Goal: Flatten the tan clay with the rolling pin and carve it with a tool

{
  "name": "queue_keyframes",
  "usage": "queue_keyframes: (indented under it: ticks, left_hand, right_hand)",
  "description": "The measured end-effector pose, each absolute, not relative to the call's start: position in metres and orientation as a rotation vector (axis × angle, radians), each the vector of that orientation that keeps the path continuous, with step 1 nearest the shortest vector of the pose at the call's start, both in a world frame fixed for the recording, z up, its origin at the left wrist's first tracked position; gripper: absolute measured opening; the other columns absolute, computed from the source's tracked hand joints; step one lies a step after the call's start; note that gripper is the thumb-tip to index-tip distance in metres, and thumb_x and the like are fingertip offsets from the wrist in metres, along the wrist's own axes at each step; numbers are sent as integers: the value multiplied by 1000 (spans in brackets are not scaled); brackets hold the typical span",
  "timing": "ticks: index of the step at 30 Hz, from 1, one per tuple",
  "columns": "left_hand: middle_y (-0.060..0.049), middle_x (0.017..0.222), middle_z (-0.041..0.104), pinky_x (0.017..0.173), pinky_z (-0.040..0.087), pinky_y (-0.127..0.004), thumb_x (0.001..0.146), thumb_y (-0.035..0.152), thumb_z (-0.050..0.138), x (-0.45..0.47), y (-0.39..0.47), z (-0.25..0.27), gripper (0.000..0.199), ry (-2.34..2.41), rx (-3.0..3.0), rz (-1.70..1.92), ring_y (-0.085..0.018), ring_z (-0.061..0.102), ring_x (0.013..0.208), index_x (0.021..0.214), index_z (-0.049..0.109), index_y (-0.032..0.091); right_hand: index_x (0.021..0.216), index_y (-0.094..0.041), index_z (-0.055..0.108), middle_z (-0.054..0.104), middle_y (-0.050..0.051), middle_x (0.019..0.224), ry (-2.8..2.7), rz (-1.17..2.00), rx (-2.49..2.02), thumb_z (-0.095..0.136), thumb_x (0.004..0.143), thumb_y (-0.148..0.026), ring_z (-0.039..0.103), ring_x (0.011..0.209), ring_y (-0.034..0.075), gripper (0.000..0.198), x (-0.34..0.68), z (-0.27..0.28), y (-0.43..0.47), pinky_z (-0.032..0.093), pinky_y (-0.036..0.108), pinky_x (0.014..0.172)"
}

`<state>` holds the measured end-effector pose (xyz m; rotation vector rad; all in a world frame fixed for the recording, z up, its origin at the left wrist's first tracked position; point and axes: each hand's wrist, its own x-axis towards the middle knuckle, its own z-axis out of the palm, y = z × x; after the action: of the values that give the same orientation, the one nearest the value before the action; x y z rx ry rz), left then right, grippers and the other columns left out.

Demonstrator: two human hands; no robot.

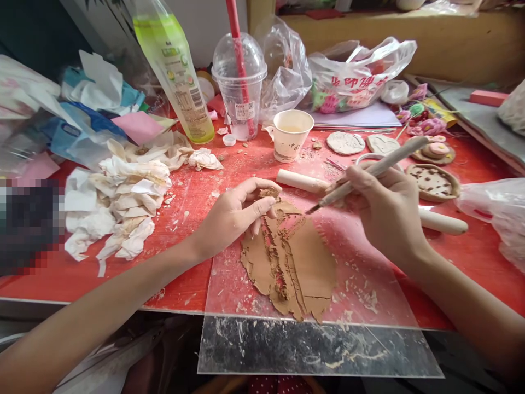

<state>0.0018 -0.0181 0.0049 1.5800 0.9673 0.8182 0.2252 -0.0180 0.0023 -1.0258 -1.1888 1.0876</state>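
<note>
At the centre of the frame, a flattened clay slab (289, 262) is spread on a clear sheet (369, 284) over the red tabletop (197, 191). A small clay scrap (268, 192) is pinched by the left hand (235, 216); a wooden-handled tool (369, 172) is gripped by the right hand (388, 210), its tip touching the slab.

A red tabletop (484, 257) filled the view, smeared with pale dust and lit by soft, even daylight. Behind it ran a wooden ledge (410, 44) along the back right, and a white wall (205, 22) stood at the back centre, darker at the left.
</note>
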Motion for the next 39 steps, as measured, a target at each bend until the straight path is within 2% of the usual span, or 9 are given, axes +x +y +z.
queue_keyframes:
  ticks: [4,16,30,39]
  left_hand:
    - [1,75,60,43,42,-15,90,26,52,2,-17,1,19,1035,1559,874,-3,50,46,106,55,17]
    - [2,69,56,40,36,-15,88,25,53,7,-21,-1,17,1102,1472,1037,-3,44,45,103,58,17]
    - [2,71,55,44,36,-19,89,28,52,7,-22,-1,18,1117,1542,979,-6,43,49,103,58,19]
    - [2,70,54,43,35,-20,89,29,51,8,-22,-1,18,1132,1567,952,-6,43,49,103,58,20]
  right_hand:
    - [63,-21,61,60,0,60,-1225,906,-1285,67,77,-36,53,50,10,21,231,4,-16,40,25,45]
    - [66,-19,64,64,3,62,-1327,1024,-1372,66,77,-41,57,53,12,25,233,-3,-13,44,26,48]
    - [69,-16,63,65,3,63,-1346,1202,-1254,66,76,-47,55,51,10,32,230,-12,-15,43,24,46]
    - [70,-17,66,66,3,66,-1372,1327,-1229,65,78,-43,58,52,10,27,226,-9,-20,45,23,48]
